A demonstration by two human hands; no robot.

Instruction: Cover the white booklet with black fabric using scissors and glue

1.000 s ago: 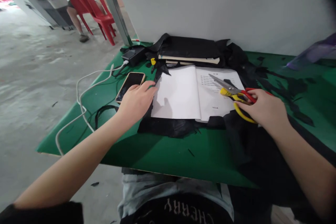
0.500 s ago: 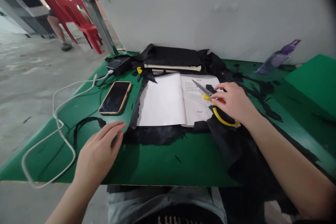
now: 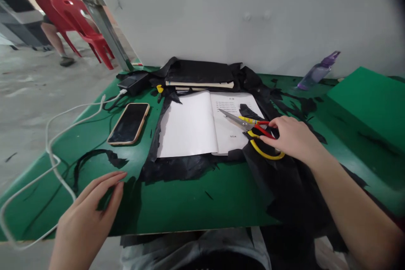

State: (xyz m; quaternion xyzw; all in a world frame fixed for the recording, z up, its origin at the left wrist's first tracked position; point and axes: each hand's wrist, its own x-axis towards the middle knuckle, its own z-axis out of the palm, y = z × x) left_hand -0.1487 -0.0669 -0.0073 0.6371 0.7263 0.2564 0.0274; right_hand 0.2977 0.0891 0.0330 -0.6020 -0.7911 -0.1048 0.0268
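Pinching, with right hand at right of centre, the red handle of scissors, blades over right page of open book. With left hand at lower left, curving fingers close together, thumb slightly apart, over green table. Farther: at left, phone and white cable; at upper right, purple bottle.

Dim, soft light filling the scene; upper left of the frame glowing brightest. Green table catching pale glare at right, green box casting soft shadow. Upper-right corner sitting black; floor blurring at left.
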